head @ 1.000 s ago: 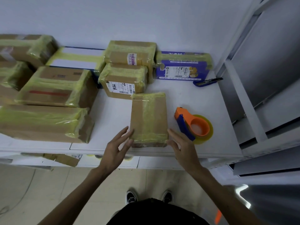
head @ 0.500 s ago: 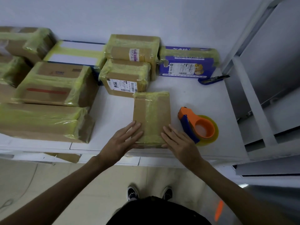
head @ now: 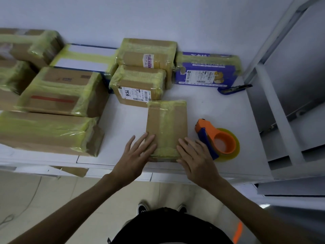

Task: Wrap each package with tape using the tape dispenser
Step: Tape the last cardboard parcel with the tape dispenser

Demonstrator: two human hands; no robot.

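- Parcel packing or dispatch room, with a storeroom feel.
- Cardboard packages [head: 58,92] crowd a white worktable [head: 219,106], most banded in yellowish tape.
- Printed shipping label [head: 134,94] with barcodes on one box.
- Orange tape dispenser [head: 218,140] and blue box cutter [head: 232,88] lie on the worktable.
- Grey metal shelving rack [head: 274,106] at right.
- Bare white wall [head: 158,18], pale floor [head: 44,199].

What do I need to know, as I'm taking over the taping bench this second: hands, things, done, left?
Left hand: open, fingers flat on the small package's near left corner. Right hand: open, flat on its near right corner.
Tape dispenser: lying on the table, right of the package, unheld.
Done: tape bands cross this package; the packages behind and left look wrapped.
Left: likely smooth the tape down, judge whether it needs another band, then set it aside.
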